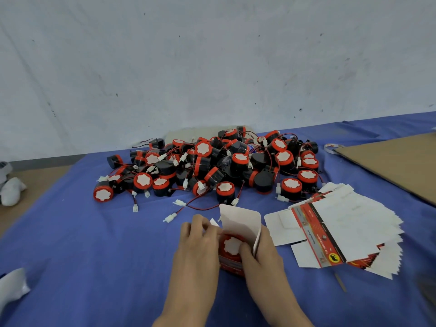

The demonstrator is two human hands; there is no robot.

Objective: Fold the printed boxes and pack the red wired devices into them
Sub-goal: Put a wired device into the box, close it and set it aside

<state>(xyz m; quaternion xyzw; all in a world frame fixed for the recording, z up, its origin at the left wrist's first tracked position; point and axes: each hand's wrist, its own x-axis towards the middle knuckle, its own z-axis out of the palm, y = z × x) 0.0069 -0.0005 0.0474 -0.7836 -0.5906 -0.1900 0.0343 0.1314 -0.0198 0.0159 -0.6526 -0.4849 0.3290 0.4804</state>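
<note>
Now the left hand (198, 244) and the right hand (262, 253) are gripping the small red printed cardboard box (230, 264), the right thumb (244, 251) pressing the round red wired device (232, 244) inside; a stray wire may be jamming the flap (240, 220).

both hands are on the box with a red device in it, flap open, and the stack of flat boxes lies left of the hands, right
No: the stack of flat boxes lies right of the hands, as the head view shows. The rest holds: the left hand and right hand hold the box, a red device in it, its flap open.
</note>
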